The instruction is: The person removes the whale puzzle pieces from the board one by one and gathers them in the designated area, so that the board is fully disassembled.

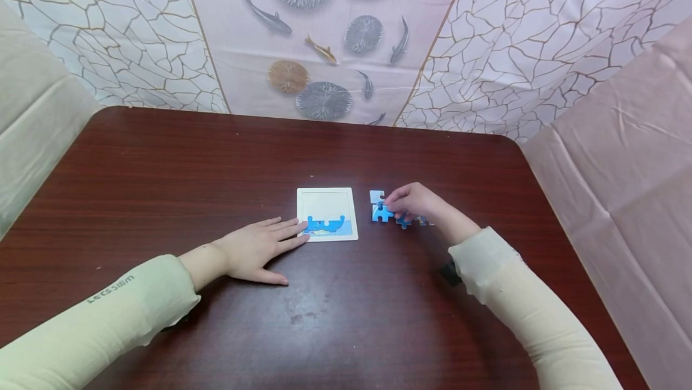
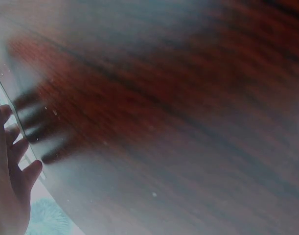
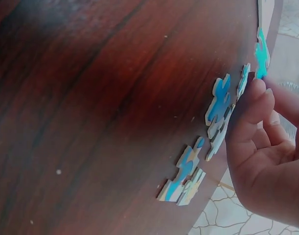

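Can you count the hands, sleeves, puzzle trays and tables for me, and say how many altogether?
Bare left hand and bare right hand: 2
Pale fabric left sleeve and pale fabric right sleeve: 2
White square puzzle tray: 1
Dark reddish-brown wood-grain table: 1
Total: 6

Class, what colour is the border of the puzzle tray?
White; the puzzle tray's border shows best in the head view.

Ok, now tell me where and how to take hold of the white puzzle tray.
For the white puzzle tray, I'd favour the right rim, pinched thumb-over, fingertips under, from the right: it lies flat, that rim is uncovered with bare tabletop beside it, while the left hand covers part of the left rim.
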The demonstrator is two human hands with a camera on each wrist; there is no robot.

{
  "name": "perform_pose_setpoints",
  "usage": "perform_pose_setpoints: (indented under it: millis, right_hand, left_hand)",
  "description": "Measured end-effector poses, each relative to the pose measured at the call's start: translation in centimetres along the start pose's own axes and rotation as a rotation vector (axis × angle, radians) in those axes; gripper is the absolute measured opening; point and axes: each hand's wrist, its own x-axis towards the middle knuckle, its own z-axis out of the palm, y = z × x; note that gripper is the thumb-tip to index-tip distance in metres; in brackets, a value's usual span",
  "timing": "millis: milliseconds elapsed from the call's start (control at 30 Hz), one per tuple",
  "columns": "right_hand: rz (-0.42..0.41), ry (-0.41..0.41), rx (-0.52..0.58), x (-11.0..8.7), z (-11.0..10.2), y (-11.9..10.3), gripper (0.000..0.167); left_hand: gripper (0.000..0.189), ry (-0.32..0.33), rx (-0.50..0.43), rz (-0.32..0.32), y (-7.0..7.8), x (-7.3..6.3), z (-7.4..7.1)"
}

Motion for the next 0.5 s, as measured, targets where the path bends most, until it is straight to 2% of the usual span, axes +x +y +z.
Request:
perform_pose_setpoints:
  millis: [167,500]
  right_hand:
    - [-0.003,-0.002,0.000,0.07,0.24,0.20,0.023]
    - [0.005,0.009,-0.002,0.27,0.37,0.20,0.022]
  left_hand:
    - [0.080,0.005,-0.003,-0.001,-0.03,-0.02,0.05]
    - [0.080,-0.025,-0.014,-0.023,-0.02,-0.03,-0.05]
